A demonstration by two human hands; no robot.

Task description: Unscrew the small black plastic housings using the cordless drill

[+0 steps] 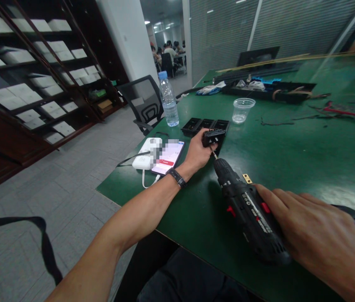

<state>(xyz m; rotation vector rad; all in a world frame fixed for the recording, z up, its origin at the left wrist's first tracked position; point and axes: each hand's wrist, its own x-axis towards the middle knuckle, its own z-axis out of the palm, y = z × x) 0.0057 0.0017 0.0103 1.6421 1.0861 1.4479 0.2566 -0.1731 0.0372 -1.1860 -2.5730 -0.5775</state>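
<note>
My right hand point(318, 230) is wrapped round a black and red cordless drill point(252, 214), which lies on its side in the air above the green table. The drill's bit points up and left, its tip at a small black part point(213, 137). That part is held by my left hand point(200, 150), fingers closed around it. Just behind the left hand sits a black compartment tray point(196, 126), partly covered by the hand and the part. A small brass-coloured plate with holes point(247, 178) shows beside the drill's body.
On the green table point(177, 214), a phone point(169, 157) and a white power bank point(148, 153) lie left of my forearm. Farther back stand a water bottle point(169, 102) and a clear cup point(242, 111). A black toolbox point(268, 92) and red-handled tool point(343, 110) lie beyond.
</note>
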